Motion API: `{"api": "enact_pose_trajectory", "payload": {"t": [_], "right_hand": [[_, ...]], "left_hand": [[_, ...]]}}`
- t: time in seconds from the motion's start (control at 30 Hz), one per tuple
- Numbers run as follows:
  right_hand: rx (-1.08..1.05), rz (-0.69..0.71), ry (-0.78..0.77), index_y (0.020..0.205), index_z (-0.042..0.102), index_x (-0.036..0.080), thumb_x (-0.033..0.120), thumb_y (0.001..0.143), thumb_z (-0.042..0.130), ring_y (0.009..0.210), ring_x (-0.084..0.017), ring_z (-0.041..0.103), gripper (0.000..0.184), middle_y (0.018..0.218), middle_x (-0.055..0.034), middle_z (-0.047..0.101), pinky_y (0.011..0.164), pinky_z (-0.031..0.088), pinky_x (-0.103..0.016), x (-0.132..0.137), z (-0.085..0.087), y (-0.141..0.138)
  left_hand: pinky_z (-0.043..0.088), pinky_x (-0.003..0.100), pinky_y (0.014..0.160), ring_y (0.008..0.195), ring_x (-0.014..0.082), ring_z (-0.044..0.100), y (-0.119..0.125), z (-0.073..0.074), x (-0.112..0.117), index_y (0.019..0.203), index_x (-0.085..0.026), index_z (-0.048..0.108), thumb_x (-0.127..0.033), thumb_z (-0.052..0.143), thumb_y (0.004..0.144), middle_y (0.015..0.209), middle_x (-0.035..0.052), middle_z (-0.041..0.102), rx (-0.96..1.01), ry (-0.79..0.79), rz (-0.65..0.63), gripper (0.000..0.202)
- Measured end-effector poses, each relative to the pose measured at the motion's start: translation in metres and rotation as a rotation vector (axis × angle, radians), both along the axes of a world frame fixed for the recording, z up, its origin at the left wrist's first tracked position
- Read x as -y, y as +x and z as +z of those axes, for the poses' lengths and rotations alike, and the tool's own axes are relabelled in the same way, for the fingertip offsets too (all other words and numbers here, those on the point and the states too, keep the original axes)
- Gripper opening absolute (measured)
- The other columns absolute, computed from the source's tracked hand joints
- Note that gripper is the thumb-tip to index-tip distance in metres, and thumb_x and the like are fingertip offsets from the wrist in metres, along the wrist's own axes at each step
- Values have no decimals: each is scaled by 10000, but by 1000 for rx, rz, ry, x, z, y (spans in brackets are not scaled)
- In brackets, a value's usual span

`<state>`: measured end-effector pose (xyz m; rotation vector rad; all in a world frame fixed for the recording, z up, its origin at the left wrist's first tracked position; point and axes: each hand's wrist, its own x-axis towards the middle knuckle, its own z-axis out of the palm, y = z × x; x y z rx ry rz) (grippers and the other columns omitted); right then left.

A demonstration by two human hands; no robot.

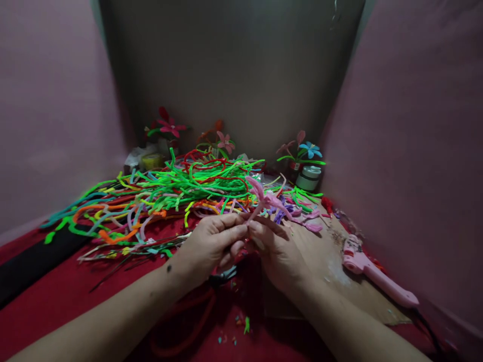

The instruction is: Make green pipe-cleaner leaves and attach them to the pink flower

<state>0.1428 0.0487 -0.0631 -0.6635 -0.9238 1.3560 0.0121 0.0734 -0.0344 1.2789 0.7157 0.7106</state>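
A pink pipe-cleaner flower piece [268,200] with fuzzy petal-like arms rises from between my fingertips. My left hand [215,241] pinches its lower end between thumb and forefinger. Close against it, my right hand [273,246] pinches the same stem, thumb tip touching the left fingers. Just behind the hands lies a big heap of pipe cleaners [204,176], mostly bright green with red, orange and other colours. A few purple pipe-cleaner pieces [283,211] lie behind the pink piece. The wire-like tool [226,275] under my hands is partly hidden.
A pink glue gun [377,276] rests on a cardboard sheet [320,261] at the right. Finished pipe-cleaner flowers [172,126] stand at the back, near a pale round container [308,178]. Small scraps [246,325] dot the red cloth [45,322]. Pink walls flank both sides.
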Motion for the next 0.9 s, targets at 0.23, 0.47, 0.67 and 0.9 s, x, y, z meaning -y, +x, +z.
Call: {"api": "enact_pose_trajectory", "payload": {"t": [0.23,0.47,0.67,0.9], "right_hand": [[-93,14,-64,827,697,167,201,672,661,567,-103,516,162,628,-6,616,543,408,-219,-3,-1,0],[-125,-126,-73,841,703,179,196,698,614,608,-109,538,169,711,-17,647,512,402,-206,-2,-6,-7],[33,-210,-92,931,685,200,247,737,602,706,-127,541,217,799,-22,655,529,391,-207,0,-12,-6],[24,-65,63,925,686,208,224,748,601,754,-158,560,197,857,-26,664,711,420,-290,0,-6,-5]], "left_hand": [[236,145,280,270,17,155,-4,-5,-7,776,-170,521,-337,475,831,394,-107,326,98,-79,-244,182],[410,221,550,596,114,537,-4,-20,-7,820,-138,563,-240,406,858,687,29,581,-557,1287,194,191],[430,227,588,638,125,558,-5,-30,-9,904,-136,565,-170,355,863,735,42,610,-616,1438,177,217],[263,149,346,346,37,332,2,-2,0,713,-155,557,-299,466,826,445,-71,393,-203,417,96,205]]}}
